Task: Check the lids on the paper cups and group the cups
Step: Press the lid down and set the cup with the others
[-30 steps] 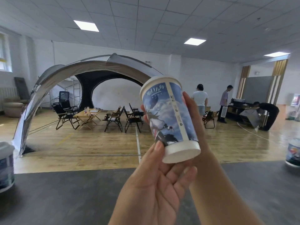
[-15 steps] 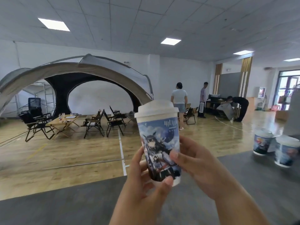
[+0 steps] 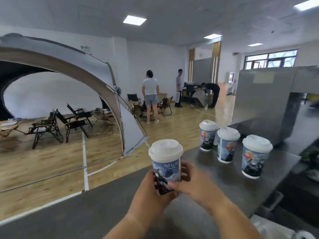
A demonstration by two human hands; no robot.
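Both hands hold one upright paper cup (image 3: 166, 168) above the grey counter (image 3: 215, 183): the left hand (image 3: 151, 192) wraps its base, the right hand (image 3: 193, 183) grips its side. Its white lid (image 3: 165, 150) looks seated, though blurred. Three lidded cups (image 3: 227, 146) stand near together to the right.

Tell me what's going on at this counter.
A person grips a lidded cup upright with both hands, the left hand low on one side and the right hand on the other. Its lid is on. Three other cups, also lidded, stand grouped on the counter to the right; this one probably joins them next.
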